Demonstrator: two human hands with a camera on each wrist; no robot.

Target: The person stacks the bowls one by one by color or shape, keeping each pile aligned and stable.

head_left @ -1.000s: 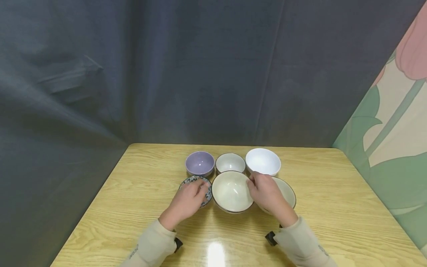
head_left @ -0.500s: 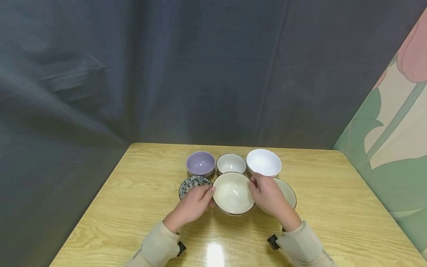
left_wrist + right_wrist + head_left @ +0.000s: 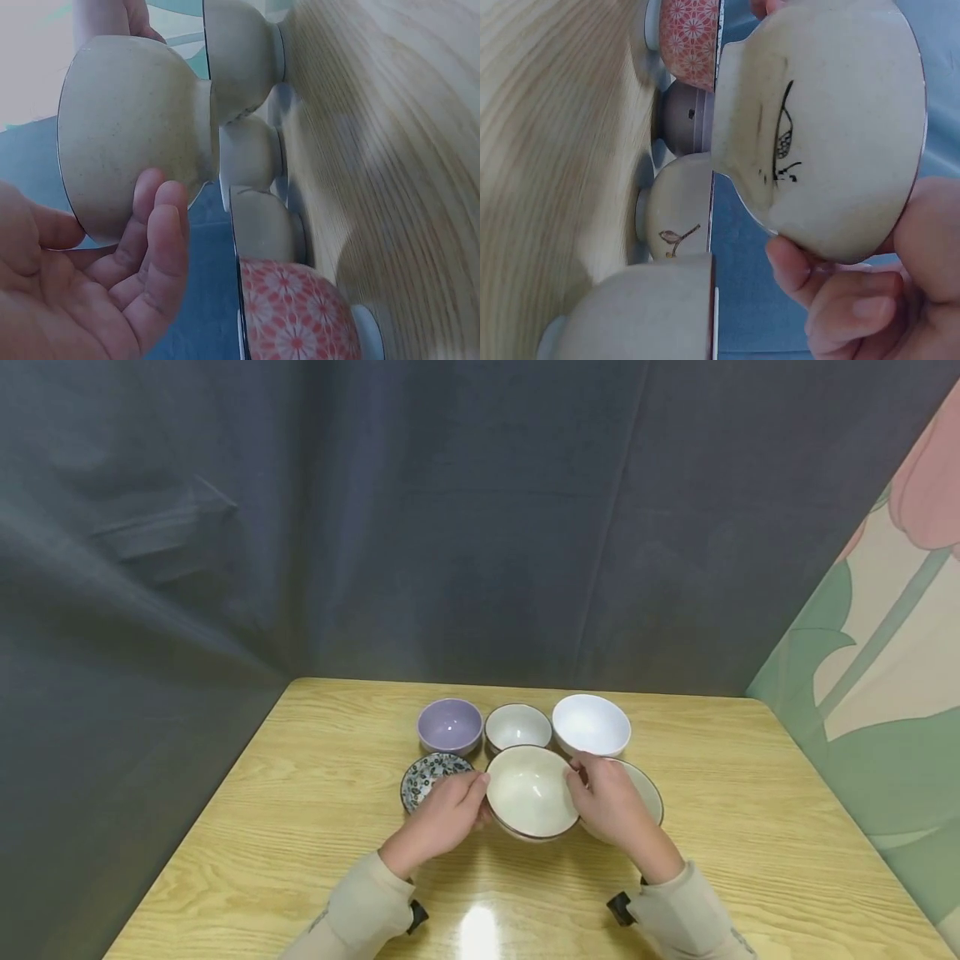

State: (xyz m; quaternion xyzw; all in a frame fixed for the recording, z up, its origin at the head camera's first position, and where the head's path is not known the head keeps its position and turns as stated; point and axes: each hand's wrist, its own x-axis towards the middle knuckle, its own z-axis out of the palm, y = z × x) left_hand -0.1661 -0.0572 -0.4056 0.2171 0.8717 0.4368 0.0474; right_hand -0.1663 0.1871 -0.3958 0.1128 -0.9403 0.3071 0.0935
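Observation:
Both hands hold a cream bowl with a dark rim up off the table, one at each side. My left hand has its thumb by the rim and its fingertips against the outer wall, as the left wrist view shows. On the other side my right hand grips the rim in the same way; a small dark drawing marks the held bowl's wall in the right wrist view. Partly behind the left hand stands a floral-lined bowl with a red patterned outside. Another cream bowl is partly hidden by the right hand.
A back row holds a purple bowl, a small off-white bowl with a dark rim and a white bowl. The wooden table ends at a dark curtain behind.
The left hand has moved right from over the floral bowl to take hold of the cream bowl's left side. The cream bowl and the right hand have shifted slightly right.

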